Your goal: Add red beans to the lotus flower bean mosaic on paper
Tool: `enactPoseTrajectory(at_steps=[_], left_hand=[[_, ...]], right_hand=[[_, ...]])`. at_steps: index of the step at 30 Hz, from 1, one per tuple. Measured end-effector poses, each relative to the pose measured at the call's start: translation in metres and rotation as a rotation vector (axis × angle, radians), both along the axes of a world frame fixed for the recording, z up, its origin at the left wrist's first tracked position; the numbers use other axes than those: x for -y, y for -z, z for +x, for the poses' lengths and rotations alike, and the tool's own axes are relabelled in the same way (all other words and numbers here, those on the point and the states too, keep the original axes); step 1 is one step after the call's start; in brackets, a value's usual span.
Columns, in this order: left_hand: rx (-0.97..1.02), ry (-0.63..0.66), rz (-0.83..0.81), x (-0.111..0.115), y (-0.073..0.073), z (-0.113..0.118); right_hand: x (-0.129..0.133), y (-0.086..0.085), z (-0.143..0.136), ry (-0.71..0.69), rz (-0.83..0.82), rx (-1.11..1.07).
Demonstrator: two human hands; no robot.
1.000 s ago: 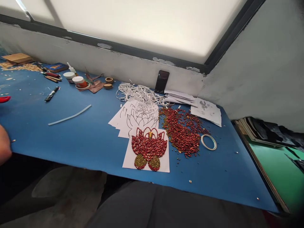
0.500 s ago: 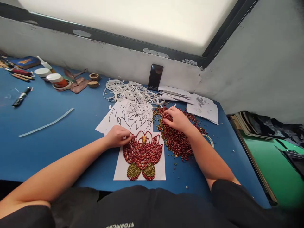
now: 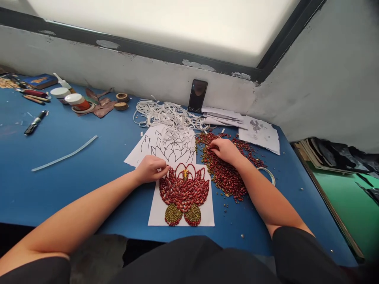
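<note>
A white sheet (image 3: 154,215) in front of me carries a lotus flower made of red beans (image 3: 184,191), with two leaf shapes of green beans (image 3: 192,214) below and a small yellow centre (image 3: 185,173). At the flower's upper left edge is my left hand (image 3: 151,169), thumb and fingertips pinched together; whatever lies between them is too small to make out. My right hand (image 3: 225,150) reaches over the loose pile of red and green beans (image 3: 226,177), its fingers curled and their tips down among the beans. What those tips grip cannot be seen.
Behind the flower lie line drawings (image 3: 171,148) and a heap of paper strips (image 3: 166,112). A phone (image 3: 197,96) leans on the wall beside stacked papers (image 3: 223,117). Leftward are a glue stick (image 3: 65,154), a pen (image 3: 36,122) and jars (image 3: 77,101). A tape roll (image 3: 268,175) lies by my right forearm.
My right hand's fingers have drawn closer together and dipped to the beans. My left hand stays at the flower's upper left. The whole view has shifted slightly.
</note>
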State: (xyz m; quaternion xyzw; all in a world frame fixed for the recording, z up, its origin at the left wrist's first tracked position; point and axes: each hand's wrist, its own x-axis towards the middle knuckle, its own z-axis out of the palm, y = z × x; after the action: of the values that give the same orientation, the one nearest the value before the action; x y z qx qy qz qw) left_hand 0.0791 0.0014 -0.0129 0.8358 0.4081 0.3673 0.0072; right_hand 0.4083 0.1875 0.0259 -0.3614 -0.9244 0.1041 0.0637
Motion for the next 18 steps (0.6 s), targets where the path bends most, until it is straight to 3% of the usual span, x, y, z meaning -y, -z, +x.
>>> enactPoseTrajectory(at_steps=[6,10,14,18], left_hand=[[-0.056,-0.033,-0.006,-0.004,0.003,0.0],[-0.103,-0.065,-0.027,-0.007,0.004,-0.002],[-0.142,-0.125,-0.049,-0.006,0.004,-0.005],[-0.178,-0.17,-0.083,-0.006,0.001,-0.01]], right_hand=[[-0.003,-0.011,0.005,0.044,0.035,-0.01],[0.004,-0.02,0.007,0.036,0.014,-0.138],[0.031,-0.029,-0.007,-0.123,-0.192,-0.323],[0.068,-0.036,-0.048,-0.338,-0.399,-0.364]])
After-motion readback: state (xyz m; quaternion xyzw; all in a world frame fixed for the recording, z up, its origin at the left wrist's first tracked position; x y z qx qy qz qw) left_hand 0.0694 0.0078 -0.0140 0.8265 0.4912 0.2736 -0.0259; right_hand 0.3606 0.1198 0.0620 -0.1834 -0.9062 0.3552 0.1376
